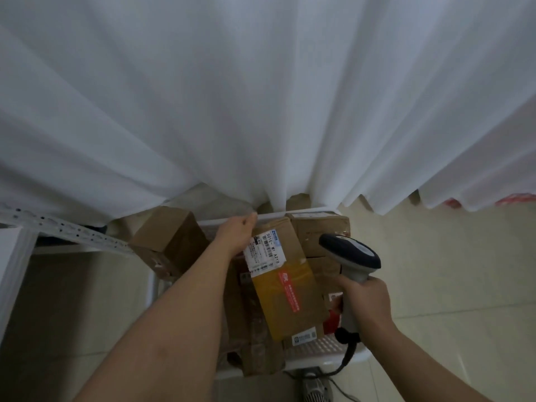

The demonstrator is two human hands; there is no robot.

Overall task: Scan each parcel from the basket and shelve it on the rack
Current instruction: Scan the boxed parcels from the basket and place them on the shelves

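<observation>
The basket [322, 348] stands on the floor [452, 285] with the rack [72, 232] at its left and a curtain [261, 97] hanging behind its far edge. A labelled parcel [285, 282] lies on top of the other parcels in it, with the left hand [236, 232] at the parcel's far left corner. The right hand [367, 303] holds a scanner [352, 256] over the basket's right edge, and another box [169, 237] sits between rack and basket.

Both bare forearms reach forward and down from the bottom of the view. The left hand [236, 229] is farthest out, wrist slightly bent, thumb on top and its fingers wrapped over the far upper corner of a cardboard parcel [282, 278], gripping it there. The right hand [367, 300] sits nearer and to the right, knuckles up, its fingers curled round the grip of a barcode scanner [349, 256], whose head rises above the fist.
</observation>
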